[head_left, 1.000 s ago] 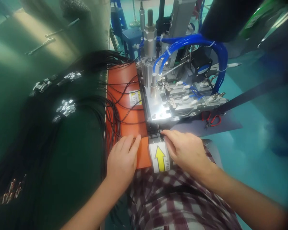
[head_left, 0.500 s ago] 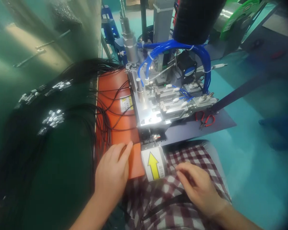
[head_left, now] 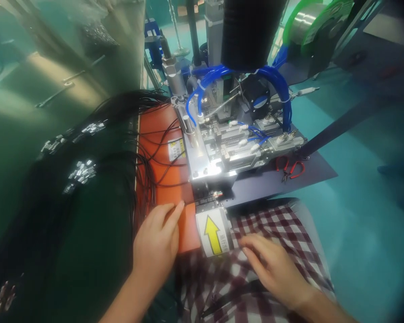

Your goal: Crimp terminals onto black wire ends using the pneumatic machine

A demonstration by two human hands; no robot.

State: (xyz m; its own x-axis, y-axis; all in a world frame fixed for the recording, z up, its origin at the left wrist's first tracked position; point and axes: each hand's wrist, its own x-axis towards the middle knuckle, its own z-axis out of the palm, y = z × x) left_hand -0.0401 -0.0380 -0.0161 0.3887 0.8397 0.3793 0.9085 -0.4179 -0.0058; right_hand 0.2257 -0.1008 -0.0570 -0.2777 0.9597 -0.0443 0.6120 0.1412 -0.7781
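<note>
My left hand (head_left: 156,242) lies over the orange surface (head_left: 190,229), its thumb and fingers closed on a thin black cable (head_left: 192,200) that runs right toward the machine's black chain track. Beside it is a white label with a yellow arrow (head_left: 213,235) on the machine's near end. A small red-and-metal tip (head_left: 218,194) shows just above that label. My right hand (head_left: 274,264) hovers over my checkered lap, right of the label, fingers loosely curled with thumb and fingertip slightly apart. Nothing is visible between them.
The metal machine (head_left: 235,143) with blue air hoses (head_left: 283,89) stands ahead. Black cables (head_left: 146,179) with shiny ends (head_left: 82,172) lie on the dark green surface at left. Red-handled cutters (head_left: 289,170) rest at right on the grey plate (head_left: 309,172). A wire spool (head_left: 305,22) is behind.
The view has shifted slightly. My right hand has moved a little left, closer to the arrow label. My left hand stays almost in place on the orange surface.
</note>
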